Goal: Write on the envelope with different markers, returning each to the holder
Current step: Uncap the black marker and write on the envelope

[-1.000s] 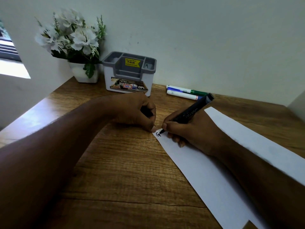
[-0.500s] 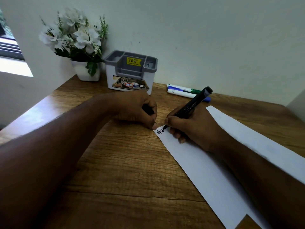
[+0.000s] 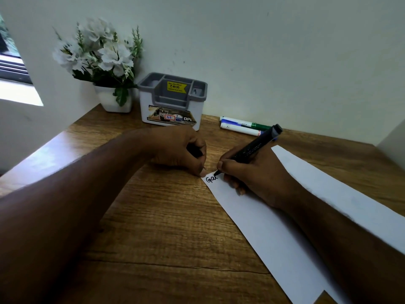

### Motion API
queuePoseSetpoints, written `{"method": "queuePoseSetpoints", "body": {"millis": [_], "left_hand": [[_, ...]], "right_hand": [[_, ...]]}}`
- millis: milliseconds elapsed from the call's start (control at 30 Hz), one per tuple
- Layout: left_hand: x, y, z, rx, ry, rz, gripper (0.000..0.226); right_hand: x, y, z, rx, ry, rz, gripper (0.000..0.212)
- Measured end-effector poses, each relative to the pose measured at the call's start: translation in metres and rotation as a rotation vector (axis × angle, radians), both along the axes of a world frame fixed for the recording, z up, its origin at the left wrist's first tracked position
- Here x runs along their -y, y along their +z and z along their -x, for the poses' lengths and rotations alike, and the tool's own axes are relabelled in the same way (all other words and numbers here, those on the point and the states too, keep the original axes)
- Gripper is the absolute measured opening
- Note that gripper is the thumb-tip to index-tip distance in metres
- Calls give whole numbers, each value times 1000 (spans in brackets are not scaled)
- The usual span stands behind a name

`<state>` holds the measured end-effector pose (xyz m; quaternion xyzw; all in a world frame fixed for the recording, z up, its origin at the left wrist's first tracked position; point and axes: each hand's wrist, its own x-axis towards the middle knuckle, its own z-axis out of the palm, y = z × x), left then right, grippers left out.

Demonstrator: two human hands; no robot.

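A long white envelope [image 3: 274,233] lies diagonally on the wooden desk. My right hand [image 3: 254,172] grips a black marker [image 3: 254,148], its tip touching the envelope's far corner beside black letters "Ga". My left hand [image 3: 182,150] rests closed at that corner with a small dark object, probably the marker's cap [image 3: 194,150], in its fingers; one fingertip presses the envelope's edge. The grey and white holder [image 3: 173,102] stands against the wall with no markers showing in it. Two markers, one green-capped [image 3: 247,123] and one blue-capped [image 3: 241,129], lie on the desk to the holder's right.
A white pot of white flowers [image 3: 103,62] stands left of the holder in the corner. A window [image 3: 13,69] opens at the far left. The wall runs along the desk's far edge, and another wall corner [image 3: 392,139] juts in at the right.
The marker tip has moved rightward along the envelope's corner, and the writing has grown from one letter to "Ga" plus a further stroke. My left hand has stayed in place.
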<state>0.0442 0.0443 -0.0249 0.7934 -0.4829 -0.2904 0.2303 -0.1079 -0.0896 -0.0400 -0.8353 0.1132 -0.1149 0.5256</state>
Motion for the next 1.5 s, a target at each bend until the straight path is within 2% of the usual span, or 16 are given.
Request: {"method": "queuePoseSetpoints", "body": {"millis": [133, 567, 833, 1033, 1233, 1300, 1400, 1500], "left_hand": [[0, 0, 0, -5, -4, 1, 13], [-1, 0, 0, -7, -1, -6, 12], [0, 0, -1, -6, 0, -23, 13], [0, 0, -1, -2, -7, -16, 13], [0, -1, -1, 12, -6, -9, 13], [1, 0, -1, 14, -10, -11, 13], [1, -1, -2, 9, -14, -9, 13], [1, -2, -3, 14, -24, 2, 13]], "right_hand": [[0, 2, 1, -28, 18, 49, 14], [3, -1, 0, 34, -59, 36, 15], [2, -1, -2, 9, -76, 27, 17], [2, -1, -2, 21, -151, 141, 15], [-6, -2, 1, -13, 21, 215, 4], [-2, -4, 1, 51, -92, 241, 13], [5, -4, -2, 63, -276, 184, 11], [5, -6, -3, 75, -252, 96, 13]]}}
